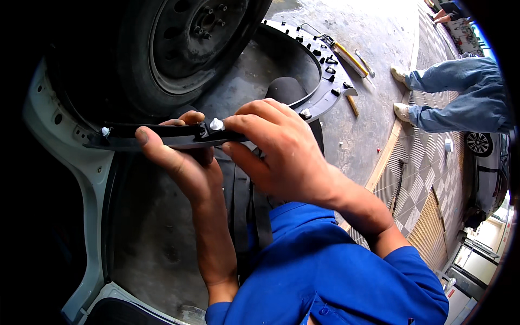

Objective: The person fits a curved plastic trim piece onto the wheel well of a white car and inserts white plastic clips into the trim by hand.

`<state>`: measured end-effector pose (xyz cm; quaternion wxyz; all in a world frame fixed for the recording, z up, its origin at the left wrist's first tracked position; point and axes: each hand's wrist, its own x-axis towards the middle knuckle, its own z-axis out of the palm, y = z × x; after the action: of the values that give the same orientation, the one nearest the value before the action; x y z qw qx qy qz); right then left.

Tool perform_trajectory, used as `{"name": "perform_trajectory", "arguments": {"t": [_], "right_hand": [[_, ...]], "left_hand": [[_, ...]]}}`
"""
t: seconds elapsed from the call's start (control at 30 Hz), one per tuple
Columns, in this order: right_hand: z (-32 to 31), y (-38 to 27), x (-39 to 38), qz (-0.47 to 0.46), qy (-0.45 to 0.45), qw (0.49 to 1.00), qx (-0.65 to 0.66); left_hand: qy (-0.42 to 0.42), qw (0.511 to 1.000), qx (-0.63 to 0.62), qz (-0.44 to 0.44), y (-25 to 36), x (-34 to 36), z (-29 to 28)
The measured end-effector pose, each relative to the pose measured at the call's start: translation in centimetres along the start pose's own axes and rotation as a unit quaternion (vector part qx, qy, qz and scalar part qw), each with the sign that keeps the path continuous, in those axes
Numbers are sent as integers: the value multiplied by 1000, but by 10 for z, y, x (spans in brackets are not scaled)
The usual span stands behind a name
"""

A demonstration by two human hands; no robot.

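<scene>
My left hand (187,162) is closed round a narrow black plastic trim strip (127,143), with its thumb on the near side and its fingers behind. A white push clip (216,124) stands up from the strip between my hands. Right beside that clip, my right hand (279,138) pinches the strip with thumb and fingers. Another white clip (105,131) sits near the strip's left end, close to the car's body edge. Behind my right hand, a curved dark arch trim (336,81) carries several black clips; whether it joins the held strip is hidden.
A steel wheel with its tire (179,59) fills the upper left, above the pale car body panel (92,179). On the floor lie a yellow caulking gun (346,57) and a wrench (364,62). A person in jeans (460,89) stands at right; another car (487,168) is beyond.
</scene>
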<state>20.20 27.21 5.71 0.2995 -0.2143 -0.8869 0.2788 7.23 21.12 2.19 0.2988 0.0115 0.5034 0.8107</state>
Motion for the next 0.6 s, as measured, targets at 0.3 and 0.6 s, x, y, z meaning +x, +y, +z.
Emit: {"name": "perform_trajectory", "arguments": {"t": [0.3, 0.6], "right_hand": [[-26, 61, 52, -71, -297, 922, 237], [-1, 72, 85, 64, -480, 814, 321]], "left_hand": [[-15, 1000, 19, 13, 5, -1, -2], [44, 999, 17, 12, 18, -8, 5]]}}
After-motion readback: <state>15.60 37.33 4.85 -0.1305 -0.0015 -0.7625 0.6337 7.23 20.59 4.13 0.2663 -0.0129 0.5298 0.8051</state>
